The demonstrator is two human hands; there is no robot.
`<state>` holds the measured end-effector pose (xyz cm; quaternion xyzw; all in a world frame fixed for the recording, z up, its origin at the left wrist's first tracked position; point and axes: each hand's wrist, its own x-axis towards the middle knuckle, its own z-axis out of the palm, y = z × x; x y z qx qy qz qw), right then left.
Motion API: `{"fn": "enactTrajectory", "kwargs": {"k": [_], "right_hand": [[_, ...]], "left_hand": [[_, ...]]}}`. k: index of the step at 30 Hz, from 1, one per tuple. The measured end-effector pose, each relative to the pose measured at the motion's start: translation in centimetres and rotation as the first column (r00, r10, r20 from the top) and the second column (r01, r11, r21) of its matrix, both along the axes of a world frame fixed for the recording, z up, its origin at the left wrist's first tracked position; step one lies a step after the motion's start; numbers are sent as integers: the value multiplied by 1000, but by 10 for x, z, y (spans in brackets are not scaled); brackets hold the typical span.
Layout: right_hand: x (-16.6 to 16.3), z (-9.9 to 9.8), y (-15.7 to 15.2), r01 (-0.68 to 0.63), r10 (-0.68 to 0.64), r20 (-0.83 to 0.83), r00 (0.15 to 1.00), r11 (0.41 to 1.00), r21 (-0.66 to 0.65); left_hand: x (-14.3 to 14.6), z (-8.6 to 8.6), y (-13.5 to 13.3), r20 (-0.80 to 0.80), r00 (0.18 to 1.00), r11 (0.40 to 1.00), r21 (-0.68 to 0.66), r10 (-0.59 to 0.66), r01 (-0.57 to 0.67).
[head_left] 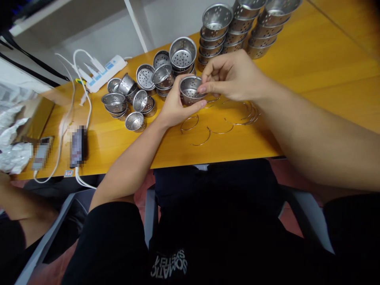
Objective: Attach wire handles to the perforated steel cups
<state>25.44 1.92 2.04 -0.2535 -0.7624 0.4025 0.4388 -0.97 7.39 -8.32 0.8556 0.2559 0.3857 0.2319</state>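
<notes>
Shirt (pixel 231 233); cup (pixel 189 88) mouth-up, axis approx. vert.

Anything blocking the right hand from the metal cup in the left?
Nothing visible. The right hand is at the right rim of the metal cup, which the left hand holds. Thin wires lie on the table, out of the way.

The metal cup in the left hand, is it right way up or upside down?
Right way up: the metal cup in the left hand shows its open top, with its holed inside visible.
</notes>
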Motion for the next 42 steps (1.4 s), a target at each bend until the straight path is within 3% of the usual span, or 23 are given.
{"fn": "enactTrajectory", "kwargs": {"k": [6, 18, 28, 35, 42], "right_hand": [[-2, 2, -3, -35, 35, -20, 999, 999, 20], [-2, -4, 1, 47, -48, 18, 999, 998, 34], [-6, 1, -3, 19, -19, -55, 998, 1000, 3], [6, 4, 0, -169, 169, 25, 985, 986, -4], [0, 6, -5, -140, 138, -46, 989, 989, -42]], "left_hand": [[-2, -7, 8, 10, 1000, 999, 35, 16, -16], [-2, -5, 6, 29, 999, 999, 45, 17, -18], [-1, -2, 7, 19, 1000, 998, 60, 19, -20], [-8, 2, 3, -25, 999, 999, 16, 28, -28], [-9, 6, 3, -12, 999, 999, 30, 30, -30]]}}
